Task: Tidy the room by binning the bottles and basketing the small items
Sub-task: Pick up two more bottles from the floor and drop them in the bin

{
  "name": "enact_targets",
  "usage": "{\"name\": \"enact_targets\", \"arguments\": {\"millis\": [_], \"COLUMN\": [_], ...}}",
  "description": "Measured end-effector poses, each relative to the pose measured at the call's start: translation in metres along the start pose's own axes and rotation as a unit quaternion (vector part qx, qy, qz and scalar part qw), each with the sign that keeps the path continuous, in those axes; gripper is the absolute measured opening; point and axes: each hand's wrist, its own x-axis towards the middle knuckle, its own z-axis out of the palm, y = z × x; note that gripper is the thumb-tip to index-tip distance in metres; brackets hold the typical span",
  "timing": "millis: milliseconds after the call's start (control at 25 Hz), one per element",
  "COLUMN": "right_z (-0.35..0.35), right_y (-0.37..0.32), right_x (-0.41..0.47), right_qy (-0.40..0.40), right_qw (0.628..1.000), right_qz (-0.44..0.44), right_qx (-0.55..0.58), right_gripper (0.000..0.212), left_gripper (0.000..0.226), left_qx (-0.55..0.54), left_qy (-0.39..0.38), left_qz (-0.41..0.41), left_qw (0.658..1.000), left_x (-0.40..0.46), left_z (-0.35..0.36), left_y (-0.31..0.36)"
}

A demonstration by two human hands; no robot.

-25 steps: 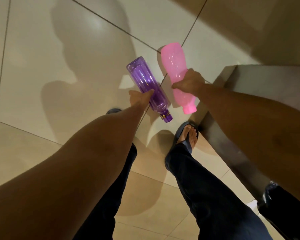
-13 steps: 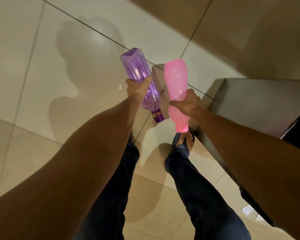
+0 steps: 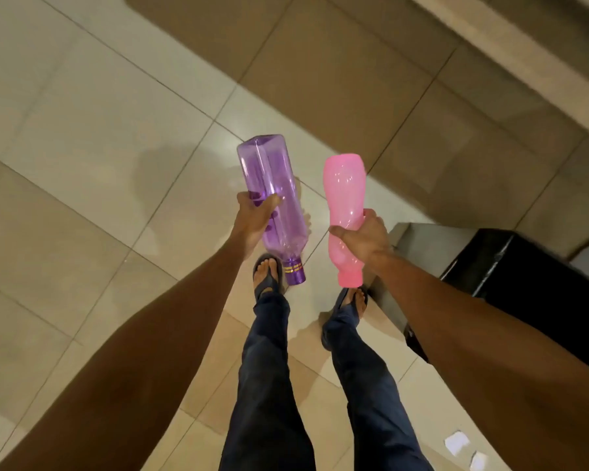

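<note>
My left hand (image 3: 252, 220) grips a clear purple bottle (image 3: 269, 185) around its middle. The bottle points away from me, with its purple cap toward my feet. A pink bottle (image 3: 342, 192) is in my right hand (image 3: 364, 237), held near its waist, cap end down. Both bottles are in the air above the tiled floor, side by side and apart. No bin or basket is in view.
A grey piece of furniture (image 3: 408, 239) with a black surface (image 3: 531, 280) stands at the right, close to my right foot. Beige floor tiles (image 3: 116, 137) spread to the left and ahead. Two small white scraps (image 3: 456, 443) lie on the floor at bottom right.
Both hands have lifted the bottles higher and farther forward. The view has swung up and ahead as I step forward, so more floor and the black surface show.
</note>
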Motion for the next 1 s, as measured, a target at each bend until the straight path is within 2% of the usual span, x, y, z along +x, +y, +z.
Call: {"name": "enact_targets", "arguments": {"millis": [160, 280, 400, 520, 720, 1000], "right_z": [-0.032, -0.052, -0.077, -0.101, -0.133, -0.14], "right_y": [-0.035, -0.037, -0.04, -0.042, -0.039, -0.013], "right_x": [-0.081, -0.128, -0.167, -0.202, -0.258, -0.306], "right_qy": [0.004, 0.0, 0.006, 0.025, 0.112, 0.203], "right_qw": [0.999, 0.993, 0.987, 0.976, 0.933, 0.874], "right_qz": [-0.01, 0.001, 0.03, 0.026, 0.009, 0.001], "right_qx": [0.051, 0.121, 0.156, 0.215, 0.341, 0.443], "right_gripper": [0.079, 0.076, 0.079, 0.079, 0.067, 0.061], "left_gripper": [0.054, 0.046, 0.05, 0.055, 0.049, 0.047], "left_qx": [-0.033, -0.023, -0.013, 0.001, 0.005, 0.029], "left_qy": [0.011, 0.003, -0.008, -0.049, -0.09, -0.193], "left_qz": [0.022, 0.076, 0.097, 0.113, 0.102, 0.087], "left_qw": [0.999, 0.997, 0.995, 0.992, 0.991, 0.977], "left_x": [-0.085, -0.13, -0.165, -0.187, -0.214, -0.239], "left_z": [-0.02, -0.029, -0.04, -0.045, -0.036, 0.024], "left_y": [0.038, 0.06, 0.089, 0.116, 0.153, 0.153]}}
